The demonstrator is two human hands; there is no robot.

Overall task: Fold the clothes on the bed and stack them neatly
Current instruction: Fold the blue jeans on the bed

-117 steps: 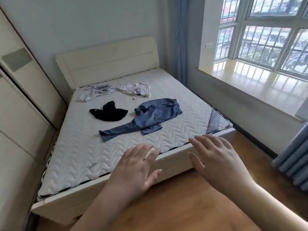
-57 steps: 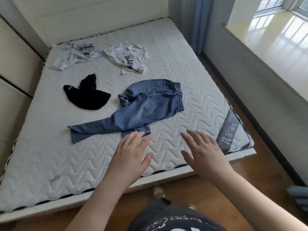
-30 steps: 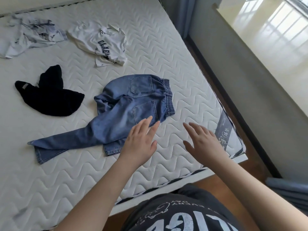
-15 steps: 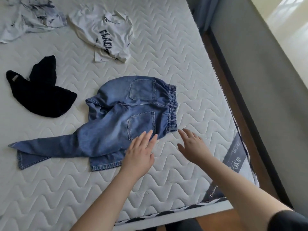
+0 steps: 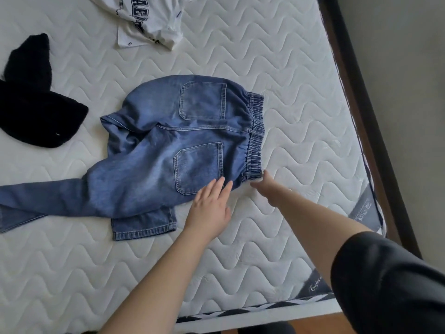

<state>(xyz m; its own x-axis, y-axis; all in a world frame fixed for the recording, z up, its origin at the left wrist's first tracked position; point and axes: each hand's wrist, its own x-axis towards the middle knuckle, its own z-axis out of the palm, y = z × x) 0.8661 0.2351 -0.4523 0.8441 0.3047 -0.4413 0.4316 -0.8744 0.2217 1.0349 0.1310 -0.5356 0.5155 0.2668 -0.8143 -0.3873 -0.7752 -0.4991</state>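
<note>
Reaching over bed [image 5: 301, 97]: left hand [image 5: 209, 208] lying flat, fingers spread, tips touching jeans [image 5: 173, 150] at lower pocket; right hand [image 5: 266, 186] pinching waistband corner. Jeans lying crumpled mid-mattress, black garment [image 5: 33, 102] and white tee [image 5: 149, 22] well apart.

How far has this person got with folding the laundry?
Nothing is folded yet. Both hands are at the jeans: the left hand lies open by a back pocket, the right hand reaches the waistband corner. The black garment and white T-shirt lie crumpled.

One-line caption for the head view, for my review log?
Both hands reach the crumpled blue jeans on the mattress: left hand flat, right hand at the waistband.
</note>
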